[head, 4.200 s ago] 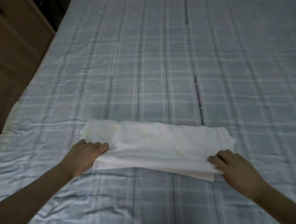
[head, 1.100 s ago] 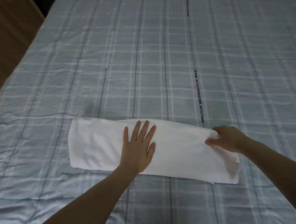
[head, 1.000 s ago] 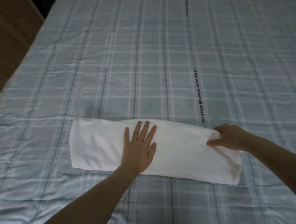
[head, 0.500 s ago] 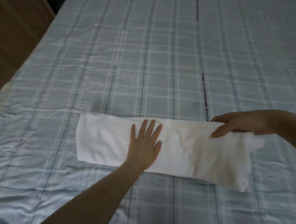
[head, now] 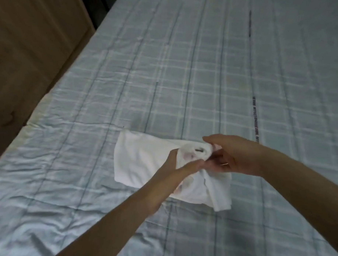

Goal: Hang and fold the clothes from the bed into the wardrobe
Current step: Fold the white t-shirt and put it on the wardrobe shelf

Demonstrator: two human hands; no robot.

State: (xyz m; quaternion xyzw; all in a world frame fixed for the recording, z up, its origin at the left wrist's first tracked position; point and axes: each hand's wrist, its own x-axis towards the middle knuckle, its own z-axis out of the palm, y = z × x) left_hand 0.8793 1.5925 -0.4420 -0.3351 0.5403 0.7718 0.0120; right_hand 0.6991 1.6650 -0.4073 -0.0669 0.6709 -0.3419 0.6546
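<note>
A white garment (head: 140, 161) lies folded on the blue checked bedsheet (head: 185, 71), near the front of the bed. Its right end is lifted and doubled over toward the middle. My right hand (head: 232, 155) grips that raised end from above, fingers curled round the bunched cloth. My left hand (head: 180, 166) meets it at the middle of the garment, its fingers hidden in the fold; the picture is blurred there. The garment's left half lies flat on the sheet.
A brown wooden panel (head: 33, 46) stands along the bed's left side. The sheet's left edge (head: 40, 112) runs diagonally beside it. A dark printed stripe (head: 255, 119) marks the sheet to the right of the garment.
My right hand has carried the garment's right end up and leftward over the middle. My left hand no longer presses flat and has moved to meet the fold. The view has swung right.
</note>
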